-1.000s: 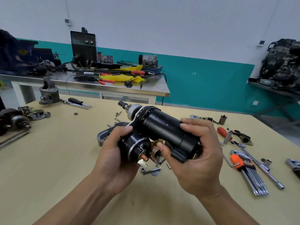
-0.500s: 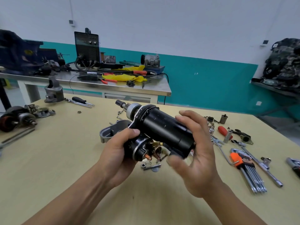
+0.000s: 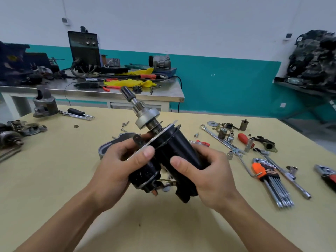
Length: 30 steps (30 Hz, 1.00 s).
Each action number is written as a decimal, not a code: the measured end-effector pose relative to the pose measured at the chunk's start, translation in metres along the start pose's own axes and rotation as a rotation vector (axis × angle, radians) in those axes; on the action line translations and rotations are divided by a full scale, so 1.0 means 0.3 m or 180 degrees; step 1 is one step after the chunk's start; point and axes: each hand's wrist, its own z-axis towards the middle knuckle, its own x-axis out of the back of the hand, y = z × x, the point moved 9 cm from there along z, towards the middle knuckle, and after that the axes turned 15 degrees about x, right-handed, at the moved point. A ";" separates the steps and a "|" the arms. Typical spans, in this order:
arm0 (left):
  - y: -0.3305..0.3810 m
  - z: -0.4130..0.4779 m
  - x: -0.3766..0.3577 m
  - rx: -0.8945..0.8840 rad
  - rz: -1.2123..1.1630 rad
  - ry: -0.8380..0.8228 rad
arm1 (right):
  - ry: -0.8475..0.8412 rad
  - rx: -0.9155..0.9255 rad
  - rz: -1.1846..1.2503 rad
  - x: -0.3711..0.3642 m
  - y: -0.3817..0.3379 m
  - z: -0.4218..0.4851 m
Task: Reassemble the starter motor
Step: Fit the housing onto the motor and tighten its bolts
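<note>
I hold a black starter motor (image 3: 174, 148) above the tan table (image 3: 54, 179), tilted with its pinion shaft (image 3: 143, 113) pointing up and away. My left hand (image 3: 120, 166) grips the smaller solenoid cylinder (image 3: 145, 176) and the metal plate, thumb on the plate's edge. My right hand (image 3: 205, 171) wraps the main black body from the right, thumb across its front. The grey aluminium nose housing (image 3: 112, 144) lies on the table behind my left hand, mostly hidden.
To the right lie an orange-handled hex key set (image 3: 269, 177), a long socket wrench (image 3: 289, 177), sockets, a red-handled screwdriver (image 3: 243, 138) and small parts. Another motor's parts (image 3: 12, 135) lie at the left edge. A steel bench (image 3: 91, 88) with tools stands behind.
The motor has swung from lying sideways to steeply tilted, shaft end raised. My right hand shifted from the motor's rear end to a grip around its body.
</note>
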 end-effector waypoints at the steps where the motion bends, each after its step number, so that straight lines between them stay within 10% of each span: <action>1: 0.002 -0.001 0.007 -0.0005 0.0113 0.0097 | 0.0045 0.0108 -0.0128 0.004 -0.011 -0.001; 15: 0.028 -0.013 0.008 -0.0035 0.0097 0.0044 | -0.0023 -0.0270 0.0891 -0.038 -0.004 -0.013; 30: 0.003 -0.002 0.008 0.0058 0.0390 0.0145 | 0.0180 0.0139 -0.0031 0.002 -0.032 -0.010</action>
